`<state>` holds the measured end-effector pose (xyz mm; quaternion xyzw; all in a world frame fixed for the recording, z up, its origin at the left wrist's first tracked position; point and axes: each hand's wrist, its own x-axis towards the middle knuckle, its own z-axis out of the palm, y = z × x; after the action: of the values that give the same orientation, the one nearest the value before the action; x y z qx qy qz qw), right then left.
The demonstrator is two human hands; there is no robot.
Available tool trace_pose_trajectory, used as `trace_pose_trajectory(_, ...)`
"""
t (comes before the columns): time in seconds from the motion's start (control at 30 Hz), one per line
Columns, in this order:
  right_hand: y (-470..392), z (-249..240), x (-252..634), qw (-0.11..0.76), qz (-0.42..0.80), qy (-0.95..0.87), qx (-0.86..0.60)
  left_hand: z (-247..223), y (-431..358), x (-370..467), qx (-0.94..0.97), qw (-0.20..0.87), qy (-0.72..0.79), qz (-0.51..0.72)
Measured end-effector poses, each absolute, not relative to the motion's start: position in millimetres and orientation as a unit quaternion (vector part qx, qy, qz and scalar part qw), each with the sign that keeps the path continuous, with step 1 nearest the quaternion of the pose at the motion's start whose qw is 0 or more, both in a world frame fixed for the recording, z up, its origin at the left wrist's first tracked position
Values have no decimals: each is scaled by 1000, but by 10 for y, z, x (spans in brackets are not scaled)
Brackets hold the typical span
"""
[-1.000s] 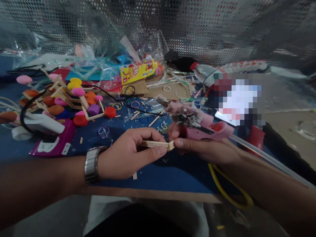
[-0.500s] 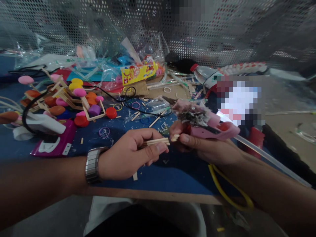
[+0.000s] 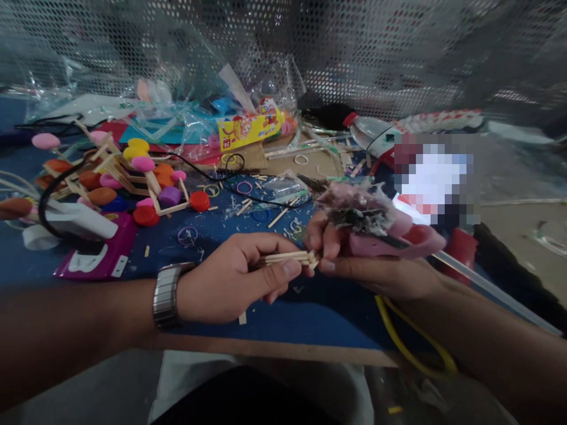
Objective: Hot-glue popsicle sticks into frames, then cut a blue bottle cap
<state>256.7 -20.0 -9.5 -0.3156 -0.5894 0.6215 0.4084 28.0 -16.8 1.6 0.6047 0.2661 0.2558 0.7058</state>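
Observation:
My left hand (image 3: 230,277), with a metal-band watch on the wrist, is closed around a few thin wooden sticks (image 3: 283,258) that point right. My right hand (image 3: 376,274) carries a pink hot glue gun (image 3: 398,243), its nozzle end matted with dried glue strands. A long translucent glue stick (image 3: 487,283) sticks out behind it. Between the thumb and fingers of that hand are small wooden ends (image 3: 313,258), which meet the tips of the left hand's sticks. Whether they actually touch is hard to tell.
Left on the blue table (image 3: 274,321) stands a stick structure with coloured clay blobs (image 3: 144,165), beside a purple power strip (image 3: 124,242). Behind lie a yellow-labelled bag (image 3: 248,131), a black cable (image 3: 195,171) and rubber bands (image 3: 188,236). A bottle (image 3: 370,133) and lit phone (image 3: 434,177) are right.
The small wooden ends in my right hand have come up against the tips of the left hand's sticks. The glue gun has shifted slightly right and down.

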Motion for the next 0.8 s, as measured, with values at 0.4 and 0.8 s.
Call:
trace_pose_trajectory(0.4,-221,-97,2583,415,645,-560,-314,-2,-162,280,609,704,270,248)
trace_pose_trajectory(0.8,-224,-65,2554,395,645,-569,-322,-4,-175,260,616,705,260,238)
